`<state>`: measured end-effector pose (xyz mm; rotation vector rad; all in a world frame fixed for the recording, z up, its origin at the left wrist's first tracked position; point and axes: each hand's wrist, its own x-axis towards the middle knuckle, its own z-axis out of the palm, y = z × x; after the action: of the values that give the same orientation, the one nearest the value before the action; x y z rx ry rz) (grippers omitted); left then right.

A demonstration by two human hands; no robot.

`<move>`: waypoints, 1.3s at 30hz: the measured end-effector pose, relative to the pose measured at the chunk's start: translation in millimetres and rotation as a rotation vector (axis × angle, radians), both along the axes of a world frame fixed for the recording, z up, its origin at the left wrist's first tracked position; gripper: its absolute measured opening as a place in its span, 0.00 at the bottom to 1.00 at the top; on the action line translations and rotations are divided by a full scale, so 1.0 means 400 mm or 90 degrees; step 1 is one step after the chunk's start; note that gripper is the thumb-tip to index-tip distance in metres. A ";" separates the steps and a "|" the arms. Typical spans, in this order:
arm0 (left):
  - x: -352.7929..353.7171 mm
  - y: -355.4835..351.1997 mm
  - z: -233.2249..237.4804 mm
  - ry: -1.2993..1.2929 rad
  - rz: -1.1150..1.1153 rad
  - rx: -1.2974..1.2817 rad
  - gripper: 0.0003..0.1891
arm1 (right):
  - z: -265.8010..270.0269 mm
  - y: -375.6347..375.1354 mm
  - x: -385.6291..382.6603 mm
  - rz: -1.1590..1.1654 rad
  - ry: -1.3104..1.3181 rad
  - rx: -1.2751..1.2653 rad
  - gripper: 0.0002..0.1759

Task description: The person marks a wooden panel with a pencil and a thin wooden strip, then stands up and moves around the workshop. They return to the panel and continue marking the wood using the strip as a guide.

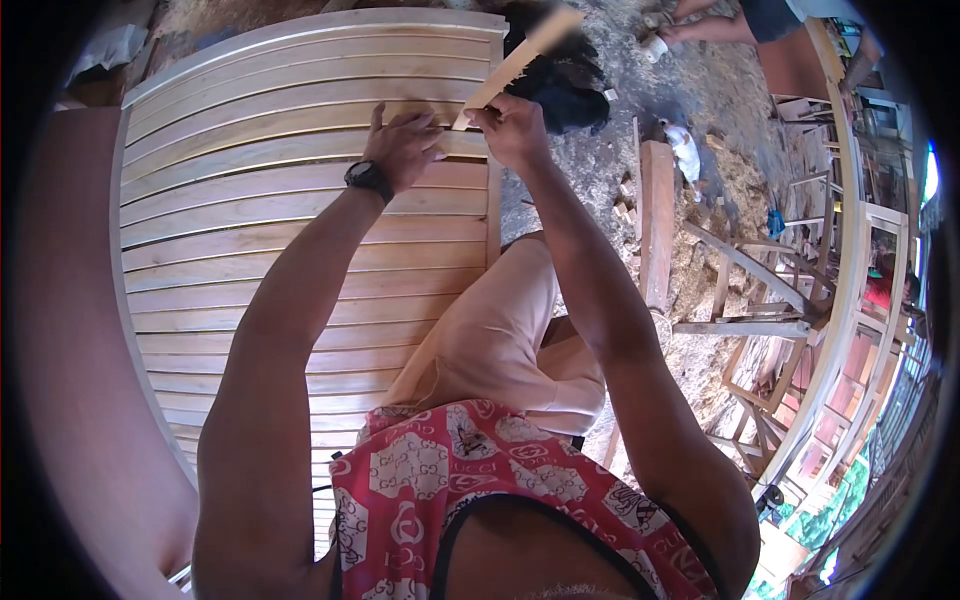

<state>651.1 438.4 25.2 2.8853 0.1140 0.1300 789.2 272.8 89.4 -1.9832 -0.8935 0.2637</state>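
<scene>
Beneath me lies a slatted wooden panel [300, 233] with a light frame round its slats. My left hand [402, 148] rests on the slats near the far right side, fingers spread, a black watch [369, 181] on its wrist. Just right of it, my right hand [512, 130] pinches the lower end of a thin wooden strip [522, 62]. That strip slants up and to the right, its near end at the panel's right edge. Its far end is blurred.
A dark heap [570, 90] lies on the ground beyond the panel's right edge. A thick wooden beam [656, 220] and wooden frames [765, 275] stand to the right. Another person's legs [715, 28] show at the top right. A brown board [75, 300] lies at left.
</scene>
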 end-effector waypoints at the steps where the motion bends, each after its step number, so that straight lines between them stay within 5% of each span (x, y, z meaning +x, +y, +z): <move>1: 0.001 0.000 -0.003 -0.012 -0.002 0.004 0.23 | -0.004 0.004 -0.001 -0.002 0.002 0.021 0.07; 28: 0.005 -0.025 -0.012 -0.026 0.011 0.032 0.19 | -0.023 0.003 0.008 -0.005 0.007 -0.050 0.11; 36: 0.005 -0.028 0.017 0.022 0.009 -0.003 0.19 | 0.076 0.002 0.012 0.007 -0.016 -0.014 0.09; 39: 0.005 -0.032 0.047 0.095 0.015 0.001 0.27 | 0.099 -0.027 -0.008 0.012 -0.015 -0.031 0.08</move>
<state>653.3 425.5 44.1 2.8931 0.1743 -0.0809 785.9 262.2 129.2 -2.0275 -0.9295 0.2751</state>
